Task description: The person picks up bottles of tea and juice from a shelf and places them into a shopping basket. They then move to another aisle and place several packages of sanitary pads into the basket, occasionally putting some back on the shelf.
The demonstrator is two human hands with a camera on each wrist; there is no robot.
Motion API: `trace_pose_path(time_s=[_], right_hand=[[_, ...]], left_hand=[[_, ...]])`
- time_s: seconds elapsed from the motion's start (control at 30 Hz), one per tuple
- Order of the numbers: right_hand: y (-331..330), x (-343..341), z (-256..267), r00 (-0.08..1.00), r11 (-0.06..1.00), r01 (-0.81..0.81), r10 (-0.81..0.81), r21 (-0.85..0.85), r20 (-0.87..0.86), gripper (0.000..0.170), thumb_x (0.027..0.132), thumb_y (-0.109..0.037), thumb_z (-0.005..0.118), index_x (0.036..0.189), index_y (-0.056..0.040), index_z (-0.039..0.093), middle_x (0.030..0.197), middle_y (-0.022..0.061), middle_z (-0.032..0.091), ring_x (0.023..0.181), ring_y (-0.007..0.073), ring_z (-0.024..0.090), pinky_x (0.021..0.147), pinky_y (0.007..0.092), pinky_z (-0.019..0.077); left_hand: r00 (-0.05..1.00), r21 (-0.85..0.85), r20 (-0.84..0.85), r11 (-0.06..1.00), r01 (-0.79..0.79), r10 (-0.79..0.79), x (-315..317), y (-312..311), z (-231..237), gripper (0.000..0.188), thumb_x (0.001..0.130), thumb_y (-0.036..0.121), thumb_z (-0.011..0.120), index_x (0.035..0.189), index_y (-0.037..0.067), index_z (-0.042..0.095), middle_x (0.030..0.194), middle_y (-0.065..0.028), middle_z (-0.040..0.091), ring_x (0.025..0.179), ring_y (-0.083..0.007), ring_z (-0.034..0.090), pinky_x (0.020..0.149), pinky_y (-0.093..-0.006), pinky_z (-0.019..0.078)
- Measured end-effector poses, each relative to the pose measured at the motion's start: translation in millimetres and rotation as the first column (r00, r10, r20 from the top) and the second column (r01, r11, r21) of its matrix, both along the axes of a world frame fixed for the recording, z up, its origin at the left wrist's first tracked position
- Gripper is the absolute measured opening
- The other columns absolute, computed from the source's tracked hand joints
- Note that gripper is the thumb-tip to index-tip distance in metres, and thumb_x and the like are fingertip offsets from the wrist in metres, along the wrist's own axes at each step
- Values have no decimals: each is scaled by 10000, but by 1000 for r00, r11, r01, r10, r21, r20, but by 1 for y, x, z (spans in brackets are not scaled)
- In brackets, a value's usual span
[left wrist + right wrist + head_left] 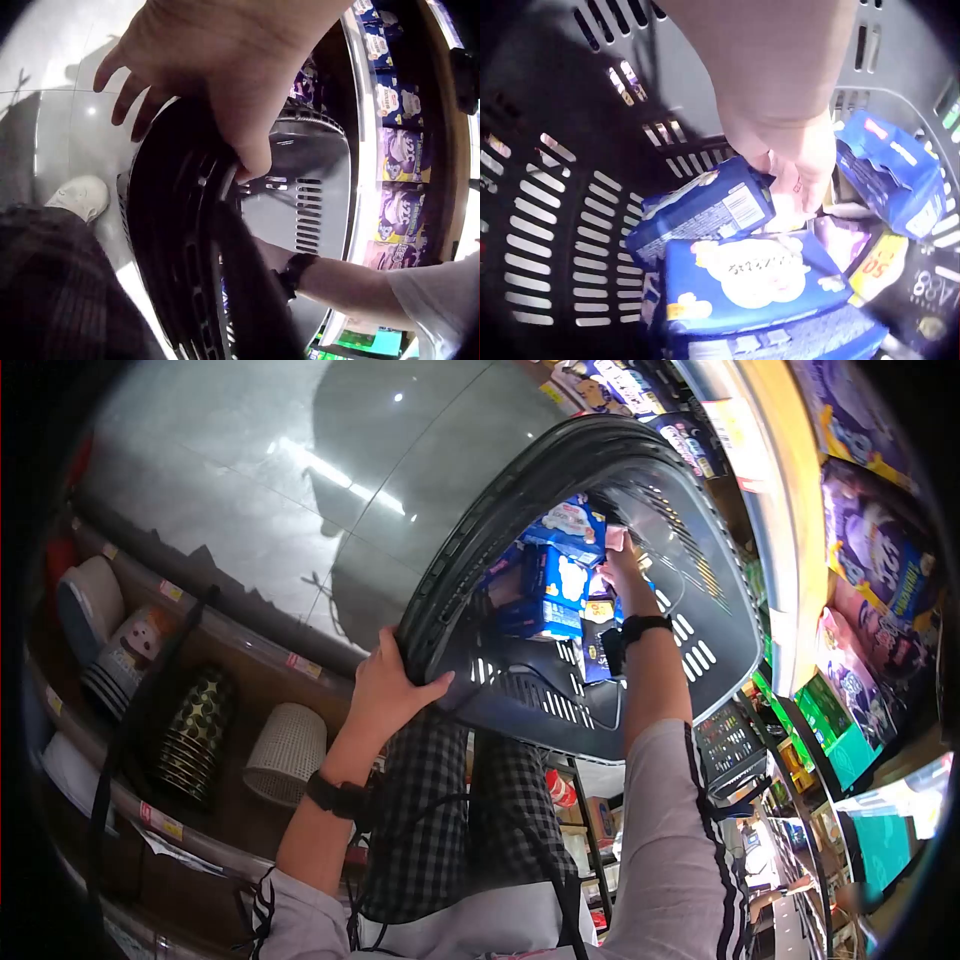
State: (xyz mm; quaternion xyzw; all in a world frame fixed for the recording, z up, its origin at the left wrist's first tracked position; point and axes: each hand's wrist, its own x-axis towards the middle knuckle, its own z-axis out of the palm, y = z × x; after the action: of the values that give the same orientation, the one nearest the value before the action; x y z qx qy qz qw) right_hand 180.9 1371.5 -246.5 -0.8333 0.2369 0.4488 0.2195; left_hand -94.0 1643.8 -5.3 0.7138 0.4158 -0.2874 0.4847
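A black shopping basket, with slotted walls and a thick rim, is tilted in front of the person's legs. My left hand holds its near-left rim, the thumb on the inner side and the fingers over the outer side. Deep inside the basket, my right hand pinches a pale pink pack. Around it lie several blue packs with white cloud-shaped labels. A small purple pack and a yellow-and-white packet lie beside the hand, partly covered.
Along the right runs a lit shelf with purple packs. On the low shelf at left stand stacked black-and-gold pots and a white woven container. Grey tiled floor extends beyond the basket; a white shoe stands on it.
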Motion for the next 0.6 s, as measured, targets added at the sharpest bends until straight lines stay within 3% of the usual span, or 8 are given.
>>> trace_pose_path(time_s=[0.17,0.27,0.37,0.43,0.47,0.5,0.57,0.6], right_hand=[[-23,10,-38,974,973,226,-225,41,-25,461,837,-119,525,1251,-213,345,998,113,572,725,225,600,535,347,523],[-49,8,-79,961,969,90,-24,-230,277,260,805,-117,594,1059,-100,540,862,124,609,654,223,608,554,336,532],[-57,-5,-81,858,973,18,104,-231,503,200,787,-102,616,974,-35,589,770,106,611,586,182,593,530,271,506],[-61,-12,-67,867,991,80,-18,-104,499,228,786,-111,622,984,-6,579,773,97,609,590,170,590,514,253,487],[-38,-24,-33,791,931,253,-355,263,498,250,801,-141,616,985,22,572,766,101,604,598,156,588,501,239,464],[-5,-27,21,834,980,157,-196,119,515,253,821,-167,597,986,22,571,771,100,611,616,151,593,537,251,475],[-3,-38,55,791,930,145,-313,337,525,250,830,-182,589,969,26,581,774,98,621,626,150,597,560,264,482],[11,-43,99,846,968,66,-184,244,500,258,836,-178,581,977,38,585,774,87,623,650,141,601,600,257,484]], left_hand=[[992,-69,14,990,-127,128,1,-3,-1,816,624,348,748,1175,-64,309,997,-270,555,943,-399,558,822,-419,442],[996,-116,-8,989,-94,94,0,0,-2,857,658,317,739,1238,-52,228,1087,-288,512,1010,-380,539,854,-397,438],[997,-128,-15,989,-73,72,-1,1,-5,876,679,308,732,1270,-47,192,1131,-294,492,1041,-375,528,873,-386,433],[997,-114,-27,991,-70,67,-4,0,-3,880,680,308,731,1278,-45,191,1145,-296,481,1053,-381,518,881,-390,427],[997,-102,-38,992,-67,64,-3,1,-2,885,680,307,732,1286,-41,189,1158,-299,469,1064,-384,508,887,-394,422],[997,-90,-46,994,-67,63,-2,1,0,890,679,305,732,1294,-37,187,1171,-303,457,1076,-387,499,893,-398,417],[993,-39,-20,992,-121,120,0,-2,3,889,685,272,730,1316,-23,176,1228,-295,401,1128,-383,448,927,-401,385],[989,-16,-4,989,-146,146,3,-4,8,890,688,255,728,1327,-15,170,1256,-291,373,1154,-382,423,943,-402,370]])
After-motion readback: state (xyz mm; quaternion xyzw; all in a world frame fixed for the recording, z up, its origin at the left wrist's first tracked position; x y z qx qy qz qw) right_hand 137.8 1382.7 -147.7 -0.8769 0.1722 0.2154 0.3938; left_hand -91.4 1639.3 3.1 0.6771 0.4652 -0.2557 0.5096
